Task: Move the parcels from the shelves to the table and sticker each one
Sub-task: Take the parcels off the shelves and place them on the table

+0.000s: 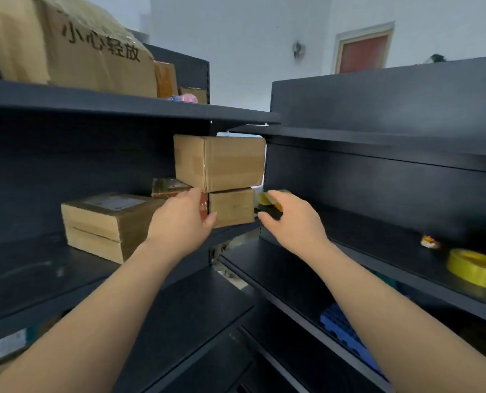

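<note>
On the middle shelf (37, 268), a large cardboard parcel (219, 161) is stacked on a small cardboard parcel (231, 207). My left hand (180, 221) grips the small parcel's left end, thumb on its front face and fingers over the top corner. My right hand (291, 221) hovers just right of the same parcel with thumb and fingers spread, holding nothing. A flat parcel with a white label (109, 222) lies to the left. A small tape-wrapped brown parcel (169, 187) sits behind my left hand.
A big box with black handwriting (94, 52) and smaller boxes stand on the top shelf (122, 104). The right-hand shelf unit (378, 245) carries a yellow tape roll (476, 268) and small coloured items. Another yellow object (265, 198) lies behind my right fingers. Lower shelves hold blue items (341, 324).
</note>
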`<state>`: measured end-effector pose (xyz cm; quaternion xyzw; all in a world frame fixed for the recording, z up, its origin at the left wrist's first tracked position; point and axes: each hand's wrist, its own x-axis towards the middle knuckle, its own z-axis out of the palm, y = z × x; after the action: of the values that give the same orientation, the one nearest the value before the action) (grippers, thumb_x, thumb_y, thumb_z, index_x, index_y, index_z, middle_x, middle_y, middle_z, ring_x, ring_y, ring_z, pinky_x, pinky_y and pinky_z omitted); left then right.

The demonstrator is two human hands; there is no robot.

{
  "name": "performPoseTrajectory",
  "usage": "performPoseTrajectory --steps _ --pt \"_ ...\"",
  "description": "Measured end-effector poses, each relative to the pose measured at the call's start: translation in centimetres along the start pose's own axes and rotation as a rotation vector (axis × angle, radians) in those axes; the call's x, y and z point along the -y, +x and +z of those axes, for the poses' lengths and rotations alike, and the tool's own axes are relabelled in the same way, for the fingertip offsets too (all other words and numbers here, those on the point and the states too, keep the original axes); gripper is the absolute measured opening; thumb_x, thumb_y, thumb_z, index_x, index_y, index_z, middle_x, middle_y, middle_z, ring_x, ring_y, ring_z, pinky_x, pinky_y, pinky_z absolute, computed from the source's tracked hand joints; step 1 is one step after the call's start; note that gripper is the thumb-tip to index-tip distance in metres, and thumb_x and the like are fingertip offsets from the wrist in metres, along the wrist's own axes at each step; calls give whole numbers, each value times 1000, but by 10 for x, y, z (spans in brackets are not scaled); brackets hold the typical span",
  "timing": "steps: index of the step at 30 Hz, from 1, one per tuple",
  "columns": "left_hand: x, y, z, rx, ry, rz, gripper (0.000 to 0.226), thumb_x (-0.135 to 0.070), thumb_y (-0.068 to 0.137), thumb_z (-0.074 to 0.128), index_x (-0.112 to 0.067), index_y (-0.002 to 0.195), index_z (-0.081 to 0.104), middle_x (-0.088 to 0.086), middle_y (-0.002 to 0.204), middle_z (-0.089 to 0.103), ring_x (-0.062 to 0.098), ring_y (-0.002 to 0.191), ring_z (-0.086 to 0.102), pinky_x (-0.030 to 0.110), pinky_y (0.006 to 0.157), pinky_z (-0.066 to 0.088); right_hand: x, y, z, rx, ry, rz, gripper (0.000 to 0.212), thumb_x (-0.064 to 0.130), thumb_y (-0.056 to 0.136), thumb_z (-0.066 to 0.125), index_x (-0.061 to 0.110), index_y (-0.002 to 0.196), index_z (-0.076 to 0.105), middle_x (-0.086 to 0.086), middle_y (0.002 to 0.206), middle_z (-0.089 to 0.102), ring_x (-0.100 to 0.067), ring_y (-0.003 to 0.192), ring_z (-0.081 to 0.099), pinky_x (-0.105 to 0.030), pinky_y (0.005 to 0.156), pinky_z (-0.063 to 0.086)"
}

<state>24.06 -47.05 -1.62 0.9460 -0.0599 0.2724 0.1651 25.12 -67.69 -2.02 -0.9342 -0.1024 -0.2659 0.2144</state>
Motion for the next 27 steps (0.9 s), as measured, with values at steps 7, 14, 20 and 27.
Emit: performPoseTrajectory --steps 7,14,20,27 --pt "3 97 27 -46 41 -127 61 -50 90 56 -12 135 37 13 122 55 30 107 56 38 79 48 -40 118 30 -25 104 -7 61 42 92 60 19 145 40 0 142 50 -20 128 48 -35 99 42" --pt "16 168 47 -27 -106 -215 88 -48 85 64 -22 149 9 15 132 49 33 112 56 41 87 50 -69 199 63 13 196 20 79 47 87 65 23 151 27 0 147 43 -20 131 44 -41 103 44" --pt "25 193 59 -12 -252 -256 102 -44 85 66 -24 152 -8 14 134 51 32 114 56 37 90 48 -77 237 79 73 430 58 99 40 80 76 26 154 12 -1 145 42 -22 129 45 -39 102 45" --pt "29 188 62 -72 -384 -226 101 -31 86 70 -24 153 -6 7 138 51 27 121 53 32 94 44 -72 239 87 24 636 65 98 32 76 81 28 151 18 3 139 48 -18 123 49 -36 102 45"
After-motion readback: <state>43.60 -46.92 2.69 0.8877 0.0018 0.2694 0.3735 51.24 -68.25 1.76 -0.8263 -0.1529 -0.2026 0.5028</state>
